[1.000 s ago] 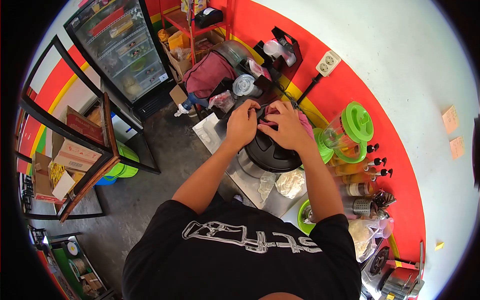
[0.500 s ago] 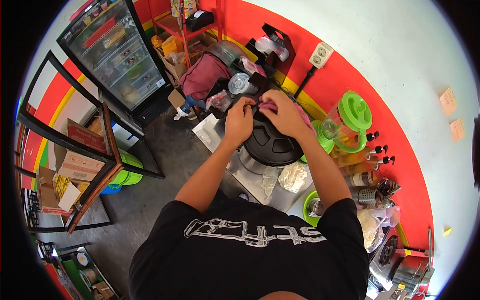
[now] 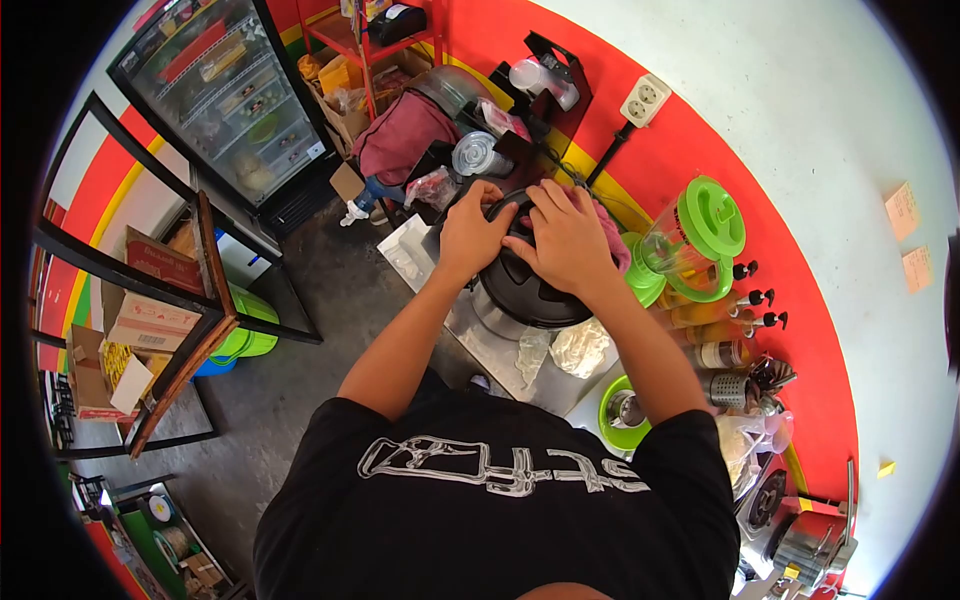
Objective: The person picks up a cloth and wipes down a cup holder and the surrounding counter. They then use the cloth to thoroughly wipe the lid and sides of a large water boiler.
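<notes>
A round metal pot [image 3: 496, 318] with a black lid [image 3: 532, 292] stands on a metal worktop [image 3: 462, 330]. My left hand [image 3: 473, 232] rests at the lid's far left part, its fingers bent over a black part there. Beside it my right hand [image 3: 562, 238] lies on the lid's far right part, fingers over the same black part and thumb apart. What lies under the fingers is hidden. A dark pink cloth [image 3: 612, 238] is just right of my right hand. Crumpled plastic [image 3: 580, 348] lies near the pot.
A green blender [image 3: 700, 235] and pump bottles [image 3: 725, 310] stand to the right. A green bowl [image 3: 612, 420] is near my right forearm. Behind the pot are a plastic-lidded container [image 3: 476, 156] and a maroon bag [image 3: 405, 138]. A fridge [image 3: 235, 110] stands at the upper left.
Both hands have shifted on the lid. The right hand has let go of the pink cloth and lies flatter, with its fingers over the black part.
</notes>
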A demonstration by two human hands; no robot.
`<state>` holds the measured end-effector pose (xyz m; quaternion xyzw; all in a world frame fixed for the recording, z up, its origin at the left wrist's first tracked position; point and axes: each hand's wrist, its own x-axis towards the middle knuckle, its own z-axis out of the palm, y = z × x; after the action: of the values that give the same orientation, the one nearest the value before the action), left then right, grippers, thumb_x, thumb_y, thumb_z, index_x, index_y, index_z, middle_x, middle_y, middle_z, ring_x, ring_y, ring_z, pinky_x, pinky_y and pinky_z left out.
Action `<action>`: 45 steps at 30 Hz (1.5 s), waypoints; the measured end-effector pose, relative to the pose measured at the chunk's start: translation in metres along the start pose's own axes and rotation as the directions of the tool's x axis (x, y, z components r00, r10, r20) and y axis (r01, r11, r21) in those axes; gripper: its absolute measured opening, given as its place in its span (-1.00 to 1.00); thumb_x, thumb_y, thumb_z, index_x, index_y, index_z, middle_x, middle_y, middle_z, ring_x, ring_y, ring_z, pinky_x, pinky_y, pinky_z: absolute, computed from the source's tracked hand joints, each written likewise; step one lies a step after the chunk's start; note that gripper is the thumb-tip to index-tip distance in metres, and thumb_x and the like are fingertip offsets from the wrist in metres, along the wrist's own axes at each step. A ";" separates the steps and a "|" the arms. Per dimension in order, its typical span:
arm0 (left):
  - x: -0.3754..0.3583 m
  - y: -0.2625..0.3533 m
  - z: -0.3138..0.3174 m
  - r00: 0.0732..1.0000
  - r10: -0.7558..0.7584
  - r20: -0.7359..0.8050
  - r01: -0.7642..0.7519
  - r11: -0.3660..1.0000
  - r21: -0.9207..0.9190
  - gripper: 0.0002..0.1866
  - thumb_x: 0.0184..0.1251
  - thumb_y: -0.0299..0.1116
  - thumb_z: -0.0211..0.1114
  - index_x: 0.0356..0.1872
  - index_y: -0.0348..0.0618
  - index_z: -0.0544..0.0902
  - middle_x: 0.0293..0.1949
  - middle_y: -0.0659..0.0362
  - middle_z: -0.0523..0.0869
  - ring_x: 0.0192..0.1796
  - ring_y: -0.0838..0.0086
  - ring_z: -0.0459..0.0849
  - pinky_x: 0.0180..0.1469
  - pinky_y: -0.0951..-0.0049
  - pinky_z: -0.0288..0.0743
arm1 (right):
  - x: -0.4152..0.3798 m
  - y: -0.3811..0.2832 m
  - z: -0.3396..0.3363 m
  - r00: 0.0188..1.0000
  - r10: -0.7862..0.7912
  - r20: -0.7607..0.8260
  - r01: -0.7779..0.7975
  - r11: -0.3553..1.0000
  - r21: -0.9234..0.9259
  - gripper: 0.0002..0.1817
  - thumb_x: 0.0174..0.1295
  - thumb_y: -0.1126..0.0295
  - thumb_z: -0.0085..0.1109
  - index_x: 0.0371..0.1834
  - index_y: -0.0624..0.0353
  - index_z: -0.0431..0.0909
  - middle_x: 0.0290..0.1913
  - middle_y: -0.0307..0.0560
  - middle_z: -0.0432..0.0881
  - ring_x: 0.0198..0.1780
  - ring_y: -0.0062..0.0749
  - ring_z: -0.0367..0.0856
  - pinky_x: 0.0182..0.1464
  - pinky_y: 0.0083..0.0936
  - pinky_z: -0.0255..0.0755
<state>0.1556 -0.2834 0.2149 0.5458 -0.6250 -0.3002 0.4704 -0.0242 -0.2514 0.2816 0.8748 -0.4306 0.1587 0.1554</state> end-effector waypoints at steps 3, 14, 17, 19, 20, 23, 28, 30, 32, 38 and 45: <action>-0.001 0.000 -0.001 0.999 -0.043 0.027 0.043 0.999 0.007 -0.57 0.34 -0.08 0.54 0.02 -0.18 0.70 -0.05 -0.02 0.85 0.03 0.07 0.84 0.07 0.14 0.66 | -0.005 -0.002 -0.001 0.990 0.136 0.030 -0.140 0.968 0.208 -0.37 0.42 -0.22 0.23 -0.07 0.26 0.79 0.29 -0.04 0.61 0.45 -0.14 0.41 0.44 0.00 0.23; 0.002 0.001 0.000 0.998 -0.060 -0.016 0.060 0.998 -0.012 -0.62 0.32 -0.11 0.55 -0.09 -0.23 0.75 -0.18 -0.02 0.83 -0.12 0.15 0.81 0.00 0.16 0.64 | -0.002 0.012 0.022 0.968 0.237 0.077 -0.232 0.748 0.621 -0.63 0.44 0.04 0.32 -0.15 0.15 0.86 0.12 -0.18 0.74 0.24 -0.25 0.60 0.28 -0.18 0.34; 0.003 -0.007 0.002 0.998 -0.056 -0.002 0.055 0.993 -0.107 -0.69 0.36 -0.19 0.53 -0.13 -0.24 0.76 -0.19 0.00 0.83 -0.13 0.19 0.81 0.00 0.19 0.64 | 0.007 0.027 0.014 0.763 0.559 0.324 -0.274 -0.174 0.946 -0.66 0.55 0.13 0.25 -0.16 0.21 0.79 -0.13 -0.15 0.78 -0.04 -0.38 0.72 0.05 -0.35 0.50; 0.002 -0.007 0.001 0.999 -0.042 0.003 0.042 0.993 -0.109 -0.72 0.39 -0.26 0.50 -0.09 -0.27 0.74 -0.17 0.04 0.84 -0.10 0.31 0.81 0.02 0.29 0.62 | 0.011 0.036 0.004 0.594 0.690 0.413 -0.167 -0.397 0.903 -0.62 0.62 0.13 0.17 -0.10 0.27 0.74 -0.19 -0.10 0.79 -0.18 -0.37 0.73 -0.04 -0.42 0.58; 0.003 -0.008 0.000 1.000 -0.030 0.005 0.030 0.994 -0.108 -0.75 0.43 -0.34 0.48 -0.04 -0.30 0.73 -0.15 0.07 0.85 -0.07 0.42 0.81 0.04 0.39 0.61 | 0.013 0.037 0.001 0.404 0.749 0.525 -0.004 -0.572 0.820 -0.59 0.69 0.13 0.08 -0.03 0.33 0.69 -0.26 -0.05 0.79 -0.31 -0.35 0.75 -0.14 -0.49 0.65; -0.007 -0.006 -0.005 0.984 -0.016 0.175 0.057 0.971 -0.234 -0.49 0.36 -0.23 0.50 0.25 -0.25 0.65 0.17 -0.09 0.77 0.26 0.08 0.74 0.33 0.21 0.55 | 0.021 0.014 -0.001 0.484 0.758 0.437 -0.004 -0.497 0.868 -0.62 0.72 0.18 0.06 -0.16 0.27 0.64 -0.28 -0.16 0.73 -0.26 -0.55 0.69 -0.20 -0.64 0.49; -0.030 0.003 -0.017 0.963 0.053 0.263 -0.011 0.987 -0.158 -0.10 0.29 -0.11 0.57 0.56 -0.29 0.37 0.46 -0.21 0.54 0.51 -0.01 0.53 0.52 0.19 0.39 | -0.002 -0.005 -0.004 0.848 0.503 0.168 -0.408 0.417 0.812 -0.75 0.43 0.34 0.32 0.01 0.32 0.68 -0.02 0.07 0.77 0.09 -0.12 0.75 0.15 -0.29 0.57; -0.029 0.003 -0.020 0.960 0.026 0.277 0.023 0.985 -0.172 0.05 0.19 -0.03 0.64 0.60 -0.30 0.30 0.46 -0.25 0.53 0.52 0.01 0.52 0.55 0.18 0.37 | -0.013 0.002 -0.004 0.924 0.349 0.155 -0.328 0.519 0.789 -0.77 0.46 0.36 0.28 0.01 0.29 0.71 0.11 0.04 0.78 0.29 -0.16 0.68 0.33 -0.24 0.49; -0.028 0.008 -0.024 0.947 -0.028 0.321 0.094 0.977 -0.193 0.05 0.18 -0.04 0.65 0.60 -0.29 0.30 0.45 -0.24 0.55 0.50 0.01 0.54 0.54 0.19 0.38 | -0.017 0.011 -0.003 0.960 0.111 0.259 -0.272 0.604 0.749 -0.76 0.50 0.35 0.26 0.04 0.24 0.78 0.36 -0.02 0.74 0.63 -0.15 0.43 0.66 -0.06 0.20; -0.031 -0.003 -0.024 0.939 -0.016 0.343 0.085 0.979 -0.187 -0.03 0.21 -0.11 0.64 0.57 -0.27 0.34 0.39 -0.20 0.61 0.42 0.07 0.62 0.48 0.23 0.44 | -0.017 0.002 0.006 0.981 0.155 0.119 -0.194 0.849 0.491 -0.75 0.41 0.25 0.30 -0.02 0.15 0.81 0.15 -0.12 0.82 0.44 -0.17 0.62 0.61 0.16 0.15; -0.033 -0.006 -0.021 0.944 -0.047 0.327 0.134 0.959 -0.249 -0.13 0.31 -0.22 0.57 0.58 -0.21 0.36 0.36 -0.17 0.63 0.39 0.10 0.65 0.46 0.24 0.46 | -0.007 -0.007 0.001 0.990 0.072 -0.120 -0.027 0.939 0.343 -0.81 0.27 0.29 0.30 -0.18 0.15 0.65 -0.29 -0.06 0.67 -0.03 -0.08 0.66 0.45 0.07 0.31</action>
<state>0.1759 -0.2497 0.2093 0.4499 -0.6204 -0.4873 0.4187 -0.0223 -0.2424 0.2763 0.8651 -0.4075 0.2914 0.0254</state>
